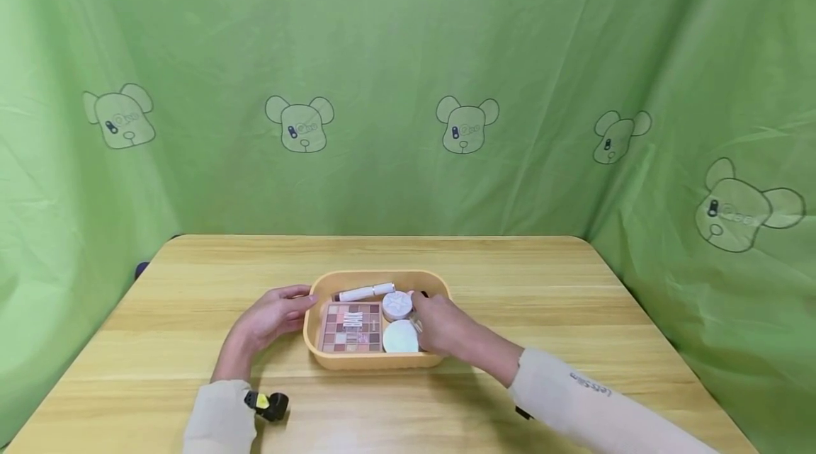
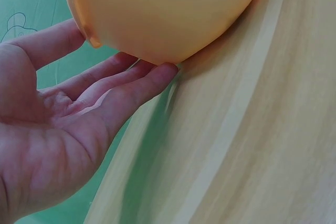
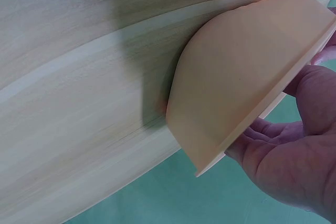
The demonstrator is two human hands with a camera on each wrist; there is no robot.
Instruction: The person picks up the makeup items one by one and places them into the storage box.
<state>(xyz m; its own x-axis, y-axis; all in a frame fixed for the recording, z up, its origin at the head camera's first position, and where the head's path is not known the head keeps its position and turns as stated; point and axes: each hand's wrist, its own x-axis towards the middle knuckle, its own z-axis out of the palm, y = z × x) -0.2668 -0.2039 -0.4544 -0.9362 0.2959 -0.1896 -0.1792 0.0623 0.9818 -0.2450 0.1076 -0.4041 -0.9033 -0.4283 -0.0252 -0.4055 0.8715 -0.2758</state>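
Observation:
A yellow plastic storage basket (image 1: 376,362) stands on the table. Inside lie an eyeshadow palette (image 1: 352,328), a white tube (image 1: 366,292) with a dark end, a round white jar (image 1: 398,304) and a round white compact (image 1: 401,336). My left hand (image 1: 274,317) holds the basket's left end, thumb at the rim and fingertips against the outer wall, as the left wrist view shows. Over the right end, my right hand (image 1: 444,326) reaches down inside. Its fingertips are beside the jar and a small dark item (image 1: 423,294). The basket wall hides what they touch in the right wrist view.
The wooden table (image 1: 542,298) extends around the basket on all sides. A green curtain (image 1: 382,185) printed with bear heads hangs behind it and at both sides. A small black device (image 1: 270,406) is strapped at the left wrist.

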